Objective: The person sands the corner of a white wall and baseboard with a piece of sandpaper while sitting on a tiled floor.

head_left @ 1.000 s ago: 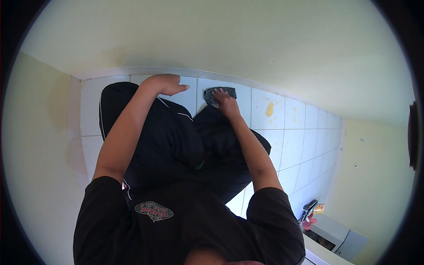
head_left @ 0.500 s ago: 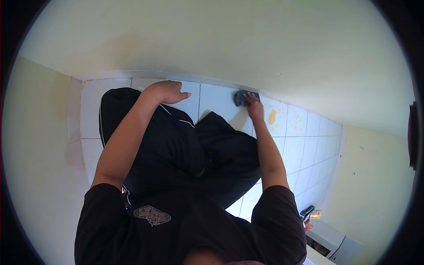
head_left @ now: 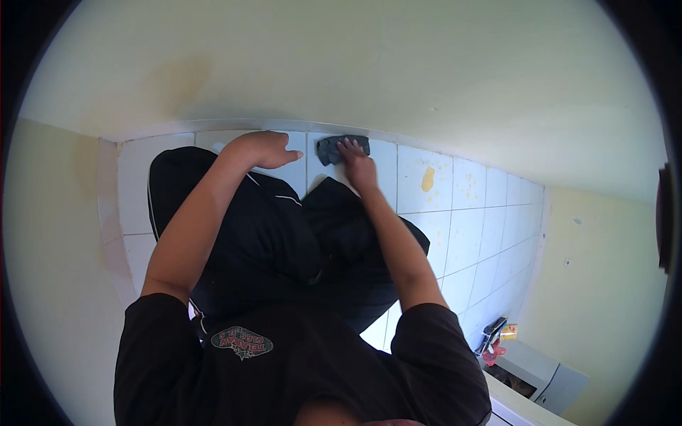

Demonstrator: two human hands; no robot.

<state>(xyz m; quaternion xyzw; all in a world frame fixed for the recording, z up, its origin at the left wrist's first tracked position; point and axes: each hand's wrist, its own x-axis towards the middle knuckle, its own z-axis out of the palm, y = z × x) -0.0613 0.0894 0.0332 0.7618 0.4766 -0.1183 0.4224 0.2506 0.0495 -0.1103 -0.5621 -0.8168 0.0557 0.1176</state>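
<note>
My right hand presses a dark grey cloth onto the white floor tiles, close to the foot of the wall. Its fingers are bent over the cloth, which is bunched at the left end. Over my bent left leg, my left hand hangs with the thumb stretched out; its other fingers are mostly hidden, and nothing shows in it. A yellow stain marks the tiles to the right of the cloth, with small spots around it.
A pale wall runs along the far side, meeting another at the left corner. My legs in black trousers cover much of the near floor. At the lower right, small items lie by a grey cabinet-like box.
My right hand has slid the grey cloth leftward along the wall's foot, away from the yellow stain. The left hand stays over the leg; the whole view has shifted slightly.
</note>
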